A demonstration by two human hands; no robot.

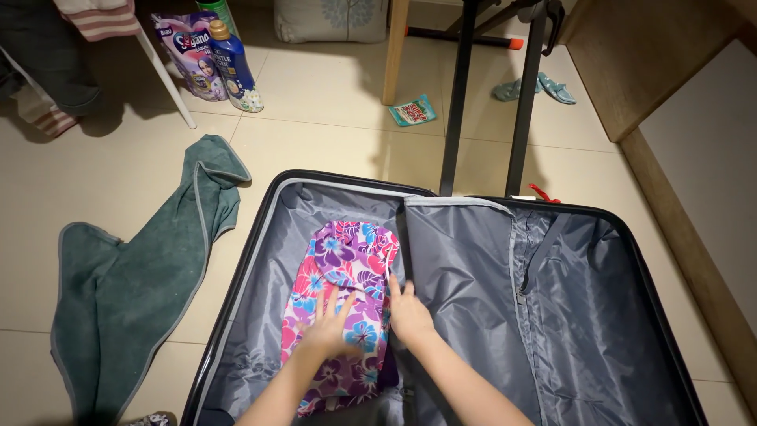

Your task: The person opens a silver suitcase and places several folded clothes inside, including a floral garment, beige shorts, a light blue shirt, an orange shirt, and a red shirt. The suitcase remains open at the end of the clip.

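Observation:
An open black suitcase (260, 213) with grey lining lies flat on the tiled floor. A folded garment (351, 252) with a purple, pink and blue flower print rests in its left half. My left hand (331, 327) lies flat on the garment, fingers spread. My right hand (408, 314) presses the garment's right edge, next to the suitcase's middle hinge. The right half of the suitcase (568, 315) holds only its zipped grey lining.
A green towel (142, 276) lies crumpled on the floor left of the suitcase. A blue bottle (233, 67) and a purple refill pouch (189, 51) stand at the back left. A black stand's legs (520, 102), a small packet (412, 110) and teal slippers (536, 88) are behind the suitcase.

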